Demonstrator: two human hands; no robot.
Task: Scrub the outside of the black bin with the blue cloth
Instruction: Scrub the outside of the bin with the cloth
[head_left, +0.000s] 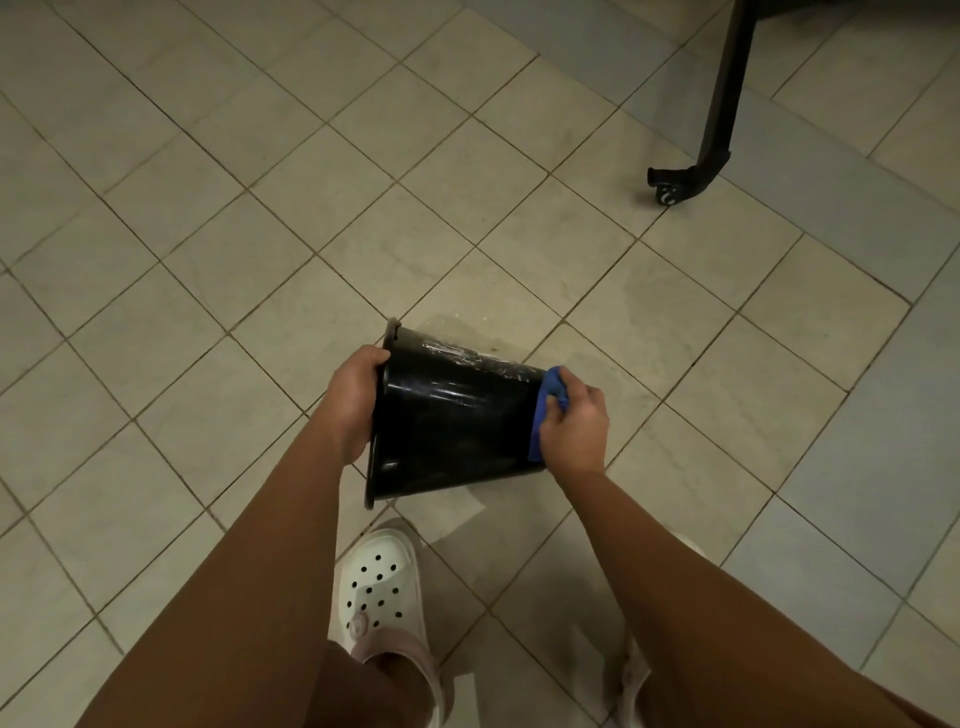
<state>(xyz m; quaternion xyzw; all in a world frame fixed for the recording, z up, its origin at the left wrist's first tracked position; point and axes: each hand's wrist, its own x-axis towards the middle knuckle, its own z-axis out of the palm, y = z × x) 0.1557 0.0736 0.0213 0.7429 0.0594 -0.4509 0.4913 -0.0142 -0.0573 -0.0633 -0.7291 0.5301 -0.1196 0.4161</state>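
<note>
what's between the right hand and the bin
The blue cloth: the right hand grips it against the narrow base end of the bin, seen in the head view.

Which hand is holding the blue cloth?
The right hand, pressing the crumpled blue cloth against the base of the black plastic bin; the left hand grips its rim.

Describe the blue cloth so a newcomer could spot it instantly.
Start at the tiled floor, then find the black bin held sideways above it. At its narrow end, the right hand grips the cloth: the only blue thing in view.
</note>
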